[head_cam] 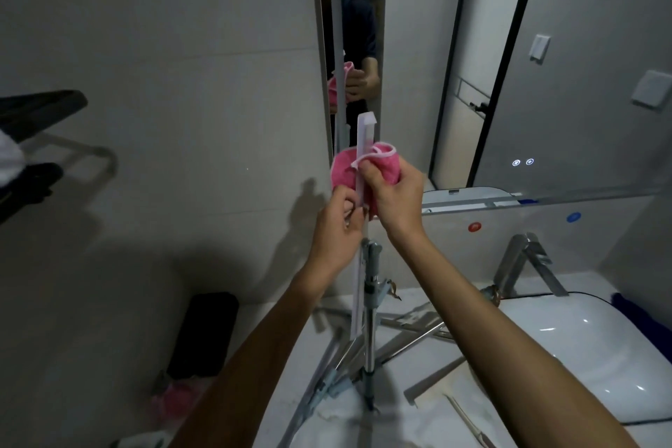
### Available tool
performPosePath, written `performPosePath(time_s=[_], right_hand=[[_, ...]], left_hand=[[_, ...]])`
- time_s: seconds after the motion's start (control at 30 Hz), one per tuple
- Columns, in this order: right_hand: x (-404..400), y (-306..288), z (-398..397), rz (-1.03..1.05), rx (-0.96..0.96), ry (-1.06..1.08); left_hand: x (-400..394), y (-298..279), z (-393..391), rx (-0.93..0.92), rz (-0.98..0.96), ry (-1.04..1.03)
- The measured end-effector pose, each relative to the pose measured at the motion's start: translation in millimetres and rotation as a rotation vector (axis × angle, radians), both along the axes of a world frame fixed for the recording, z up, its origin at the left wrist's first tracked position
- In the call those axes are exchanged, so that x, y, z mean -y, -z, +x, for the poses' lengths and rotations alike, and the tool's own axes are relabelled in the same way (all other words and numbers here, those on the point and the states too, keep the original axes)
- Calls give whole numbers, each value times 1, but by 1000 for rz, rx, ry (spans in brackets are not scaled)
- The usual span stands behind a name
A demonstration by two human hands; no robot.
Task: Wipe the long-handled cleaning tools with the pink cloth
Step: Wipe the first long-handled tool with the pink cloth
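right hand [391,198] grips pink cloth [363,171] around white handle [364,135]; left hand [336,225] at its 7 o'clock pinches handle

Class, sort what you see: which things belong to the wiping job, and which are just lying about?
In the job: pink cloth; white handle; left hand; right hand.

Lying about: tap; basin; tripod stand; mirror; black case.

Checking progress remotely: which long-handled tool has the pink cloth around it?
The white flat-handled tool held upright, with the pink cloth wrapped around it by both hands. The metal-poled tool behind it stands bare.
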State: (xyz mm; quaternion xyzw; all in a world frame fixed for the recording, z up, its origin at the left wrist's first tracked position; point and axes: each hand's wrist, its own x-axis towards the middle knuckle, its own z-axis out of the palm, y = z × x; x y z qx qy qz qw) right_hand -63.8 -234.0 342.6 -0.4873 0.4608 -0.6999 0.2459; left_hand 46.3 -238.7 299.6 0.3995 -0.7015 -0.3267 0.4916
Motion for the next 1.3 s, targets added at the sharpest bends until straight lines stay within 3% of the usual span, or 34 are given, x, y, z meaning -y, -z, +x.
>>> performPosePath(time_s=[0.2,0.37,0.5,0.63,0.8,0.9,1.03,1.3], right_hand=[[-21,29,10,-22,2,37],[-26,43,6,-3,31,19],[-26,78,-3,209,-19,-77],[-32,106,-12,293,-60,-134],[-35,130,-16,448,-199,-300],[-37,138,-17,478,-199,-326],[-39,157,-19,553,-307,-292],[-48,190,-24,719,-560,-186]], left_hand=[[-8,5,9,-77,52,33],[-6,23,11,-46,78,-231],[-10,50,13,138,73,-262],[-11,69,15,364,180,-238],[-7,76,24,274,163,-31],[-15,86,22,180,217,-100],[-27,111,20,186,305,-117],[-38,116,23,181,238,-259]])
